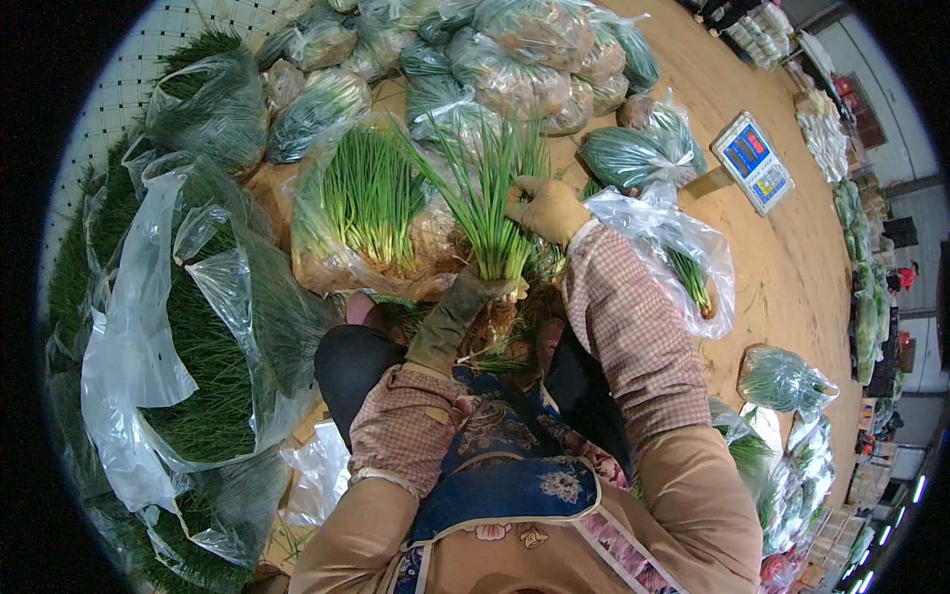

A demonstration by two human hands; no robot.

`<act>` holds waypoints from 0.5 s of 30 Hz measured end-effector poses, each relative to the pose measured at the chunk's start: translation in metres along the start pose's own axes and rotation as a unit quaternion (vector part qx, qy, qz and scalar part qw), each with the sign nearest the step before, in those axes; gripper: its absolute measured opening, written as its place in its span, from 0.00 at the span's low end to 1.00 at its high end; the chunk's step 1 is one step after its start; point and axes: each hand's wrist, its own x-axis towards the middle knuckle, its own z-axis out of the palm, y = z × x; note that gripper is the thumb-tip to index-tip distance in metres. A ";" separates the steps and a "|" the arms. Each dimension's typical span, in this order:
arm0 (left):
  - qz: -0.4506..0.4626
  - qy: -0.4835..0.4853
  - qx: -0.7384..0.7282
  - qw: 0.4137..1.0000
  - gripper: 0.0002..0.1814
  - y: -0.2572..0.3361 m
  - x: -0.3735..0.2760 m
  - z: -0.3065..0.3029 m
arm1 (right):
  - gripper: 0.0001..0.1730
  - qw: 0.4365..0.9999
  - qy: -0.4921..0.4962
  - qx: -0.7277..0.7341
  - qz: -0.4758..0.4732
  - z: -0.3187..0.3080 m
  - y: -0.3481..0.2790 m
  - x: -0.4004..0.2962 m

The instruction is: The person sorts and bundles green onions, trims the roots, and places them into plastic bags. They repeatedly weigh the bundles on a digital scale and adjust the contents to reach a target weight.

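Note:
A bunch of green onions or chives (482, 215) stands upright over my lap, roots down. My gloved left hand (486, 289) is closed around its pale lower stems. Beside the leaves on the right, my gloved right hand (545, 208) has curled fingers touching the bunch; whether it grips any leaves is hard to tell. Just left of the bunch, an opened clear plastic bag (308, 252) holds more upright green stalks (375, 193) with roots at the bottom. Loose stalks and soil-covered roots (493, 334) lie between my legs. To the right, another clear bag (716, 275) holds a small bunch (690, 278).
Large plastic bags of greens (215, 356) crowd the left side. Tied bags (519, 44) are piled ahead. A digital scale display (753, 163) stands at the right, near a filled bag (642, 156). More bagged greens (783, 379) lie farther right on the tan floor (787, 297).

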 end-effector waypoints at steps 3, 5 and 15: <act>-0.026 0.022 -0.093 0.995 0.20 -0.017 0.006 -0.015 | 0.15 0.992 0.004 0.118 0.040 0.006 0.007 0.004; -0.062 0.006 -0.075 0.995 0.21 -0.011 0.004 -0.014 | 0.10 0.973 0.006 0.218 0.071 0.009 0.011 0.002; -0.059 -0.018 -0.022 0.998 0.22 -0.044 0.010 -0.041 | 0.10 0.932 0.039 0.349 0.091 0.009 0.016 0.006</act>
